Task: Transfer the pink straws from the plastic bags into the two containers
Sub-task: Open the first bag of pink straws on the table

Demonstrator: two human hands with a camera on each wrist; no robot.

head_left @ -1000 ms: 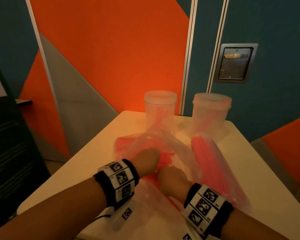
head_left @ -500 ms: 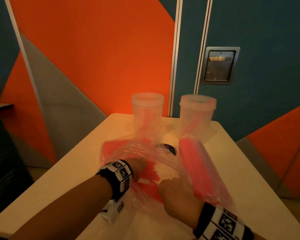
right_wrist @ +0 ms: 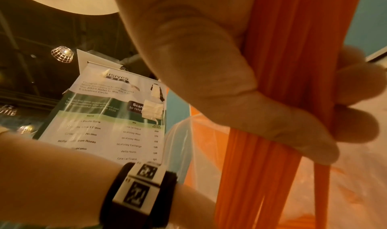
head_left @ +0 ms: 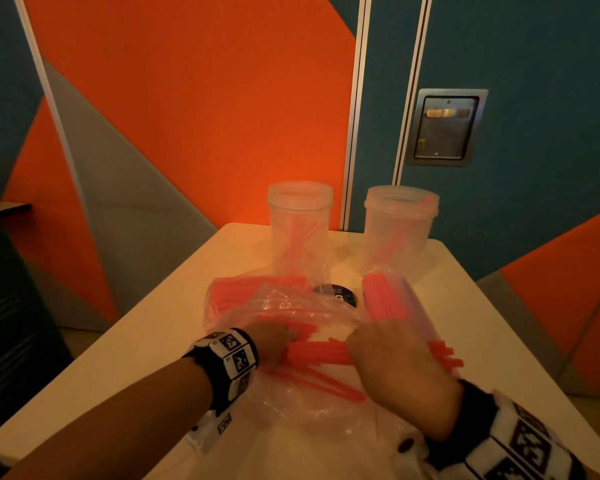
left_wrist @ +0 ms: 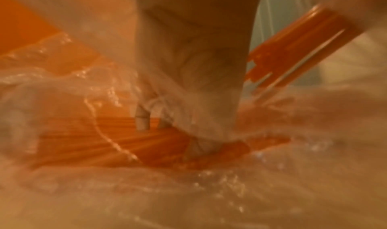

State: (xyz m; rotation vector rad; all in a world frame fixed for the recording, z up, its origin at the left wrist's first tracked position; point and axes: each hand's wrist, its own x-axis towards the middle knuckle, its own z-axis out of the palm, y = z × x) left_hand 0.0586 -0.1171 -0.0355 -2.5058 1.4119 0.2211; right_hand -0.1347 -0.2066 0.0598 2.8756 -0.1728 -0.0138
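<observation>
1. Head view: orange, teal and grey wall panels sit behind a small white table (head_left: 160, 306). Two clear plastic containers (head_left: 300, 230) (head_left: 400, 230) stand at the far edge, each with only a few pink straws in it. An open plastic bag (head_left: 291, 313) lies near the middle, and a second bag packed with straws (head_left: 388, 299) sits just right of it. The right hand (head_left: 392, 368) is wrapped around a bundle of pink straws (head_left: 319, 353) held sideways. Risk: the ends look uneven, so they could snag on a container rim and scatter.

2. Left wrist view: blurry, but the left hand (left_wrist: 188, 70) is inside the bag with fingers (left_wrist: 142, 121) pointing down onto loose straws. Can't tell if it's actually pinching any. Crinkly film could drag out with them, or the bag could slide.

3. Right wrist view: thumb and fingertips (right_wrist: 356, 121) clamp the bundle (right_wrist: 293, 67) tight. A loose straw (right_wrist: 320, 191) hangs apart below, so it looks likely to slip out on the lift.
</observation>
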